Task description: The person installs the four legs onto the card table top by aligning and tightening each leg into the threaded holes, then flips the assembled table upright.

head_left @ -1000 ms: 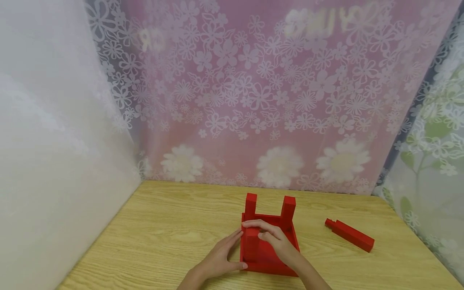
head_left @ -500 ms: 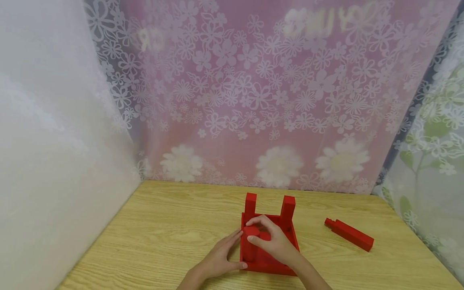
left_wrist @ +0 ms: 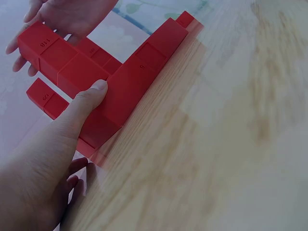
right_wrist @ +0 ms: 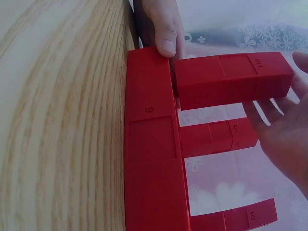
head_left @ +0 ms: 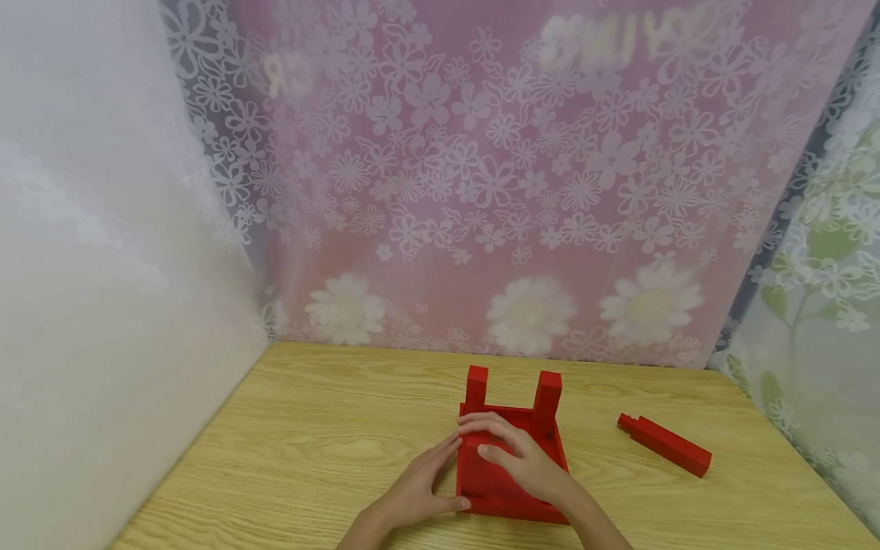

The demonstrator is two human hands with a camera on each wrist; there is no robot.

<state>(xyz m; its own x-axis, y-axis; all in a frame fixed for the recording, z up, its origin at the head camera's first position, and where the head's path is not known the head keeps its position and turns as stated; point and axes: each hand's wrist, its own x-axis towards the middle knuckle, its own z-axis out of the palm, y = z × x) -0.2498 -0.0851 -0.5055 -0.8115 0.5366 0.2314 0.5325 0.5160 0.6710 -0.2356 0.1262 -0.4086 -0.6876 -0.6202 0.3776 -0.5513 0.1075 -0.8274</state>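
Observation:
A square red base (head_left: 516, 508) with a low rim lies on the table, several legs standing up from it. Two far legs (head_left: 476, 388) rise at its back corners. The near-left leg, marked 118 (right_wrist: 231, 79), stands under my right hand (head_left: 525, 462). That hand's fingers spread loosely around the leg's top, with the thumb apart from the fingertips; contact is hard to tell. My left hand (head_left: 415, 489) holds the base at its near-left corner, thumb (left_wrist: 98, 85) on the front wall and fingers along the left side. The leg's foot is partly hidden.
A loose red leg (head_left: 667, 444) with a stepped narrow end lies on the table to the right of the base. The wood-grain table (head_left: 330, 428) is bordered by a floral curtain (head_left: 502, 191) behind and pale sheets at both sides.
Half a second ago my right thumb and fingers were closed around the near-left leg's top, which was turned; now they have spread apart. My left hand and the base stay in place.

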